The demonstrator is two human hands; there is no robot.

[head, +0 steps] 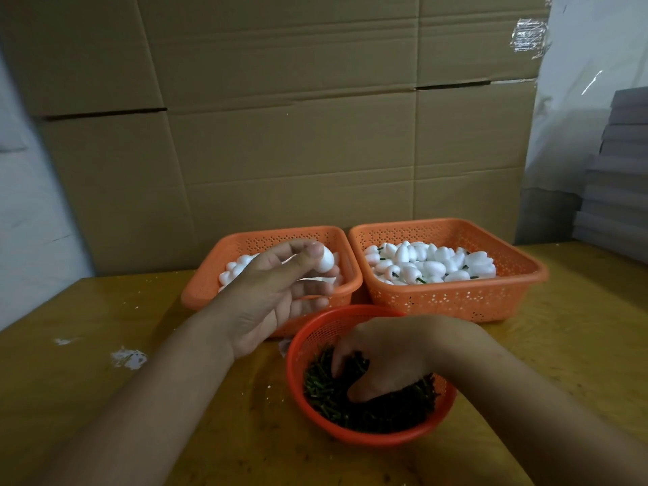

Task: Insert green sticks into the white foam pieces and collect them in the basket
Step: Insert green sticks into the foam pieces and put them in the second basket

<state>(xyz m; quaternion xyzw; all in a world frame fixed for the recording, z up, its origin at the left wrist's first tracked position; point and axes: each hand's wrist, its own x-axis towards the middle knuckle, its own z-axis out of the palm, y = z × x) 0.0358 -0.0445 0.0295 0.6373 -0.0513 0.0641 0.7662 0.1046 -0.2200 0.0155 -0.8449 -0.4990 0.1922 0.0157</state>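
From the head view, the left hand (266,296) pinches a foam piece (325,258) over the left basket (200,292) at the counter's (105,398) back. The right hand (382,356) digs curled into the sticks (322,391) in the round bowl (350,438); whether it holds one, I cannot tell. Several sticks might come up together and spill. The right basket (456,299) holds finished pieces.

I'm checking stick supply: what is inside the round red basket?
The round red basket holds a heap of green sticks. The right hand reaches in, covering the middle; its fingertips are hidden.
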